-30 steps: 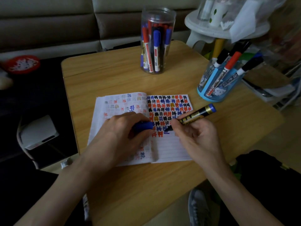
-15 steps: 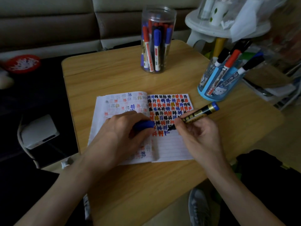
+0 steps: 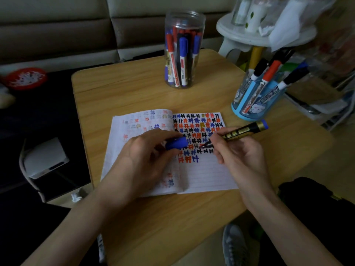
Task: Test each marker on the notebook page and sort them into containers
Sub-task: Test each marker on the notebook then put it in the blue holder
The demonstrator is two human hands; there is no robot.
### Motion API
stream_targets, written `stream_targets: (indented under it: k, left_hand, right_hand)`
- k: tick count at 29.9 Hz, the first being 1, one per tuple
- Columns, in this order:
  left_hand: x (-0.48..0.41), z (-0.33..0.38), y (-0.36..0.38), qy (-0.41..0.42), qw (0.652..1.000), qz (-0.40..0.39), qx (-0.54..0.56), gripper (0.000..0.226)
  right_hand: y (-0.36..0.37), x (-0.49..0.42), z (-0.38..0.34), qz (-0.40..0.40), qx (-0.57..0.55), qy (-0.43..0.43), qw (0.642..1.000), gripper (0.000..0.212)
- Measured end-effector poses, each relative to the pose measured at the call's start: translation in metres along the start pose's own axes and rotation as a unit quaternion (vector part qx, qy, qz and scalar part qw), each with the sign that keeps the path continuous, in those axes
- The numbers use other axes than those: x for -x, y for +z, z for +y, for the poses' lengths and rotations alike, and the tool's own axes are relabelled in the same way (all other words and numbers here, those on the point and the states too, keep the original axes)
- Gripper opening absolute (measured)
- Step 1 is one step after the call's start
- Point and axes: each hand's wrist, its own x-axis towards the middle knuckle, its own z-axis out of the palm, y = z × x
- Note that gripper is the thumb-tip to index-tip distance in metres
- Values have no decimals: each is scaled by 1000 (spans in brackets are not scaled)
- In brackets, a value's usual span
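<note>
Marker point(image 3: 240, 132) tip moved off blue mark point(image 3: 195, 159) | black-gold barrel, blue end

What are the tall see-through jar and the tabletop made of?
The jar looks like clear plastic, perhaps glass: markers show through its glossy wall. The table looks like light wood or laminate: grain lines, smooth matt top.

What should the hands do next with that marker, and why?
Probably slide the blue plastic cap, pinched in the left hand, back onto the tip of the black-and-gold marker held by the right hand. The tip points at the cap, close by, and a blue mark already ends the last row on the lined notebook page.
</note>
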Motion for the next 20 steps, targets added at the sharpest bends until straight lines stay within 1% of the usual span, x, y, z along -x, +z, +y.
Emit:
stream_targets:
  k: [3, 6, 7, 10, 11, 13, 15, 20]
  left_hand:
    - [0, 4, -1, -35, 999, -9, 38, 24]
    - [1, 5, -1, -39, 998, -12, 50, 24]
    - [1, 5, -1, -39, 998, -13, 51, 24]
    - [0, 6, -2, -43, 997, -19, 54, 24]
    - [0, 6, -2, -45, 997, -20, 57, 25]
    - [1, 7, -2, -45, 997, -24, 61, 25]
    - [1, 9, -2, -41, 996, -25, 70, 26]
    - [1, 11, 1, -36, 991, -27, 126, 26]
  right_hand:
    - [-3, 1, -4, -8, -46, -3, 999, 22]
    - [-6, 2, -5, -13, -54, 6, 998, 31]
    - [-7, 3, -6, -20, -54, 9, 998, 29]
    - [-5, 3, -11, -45, -66, 11, 997, 6]
    - [-4, 3, -12, -50, -76, 10, 996, 4]
    - [-2, 4, -13, -56, -92, 11, 994, 11]
    - [-1, 5, -12, -65, -82, 3, 995, 16]
    - [1, 11, -13, -105, -47, -13, 993, 12]
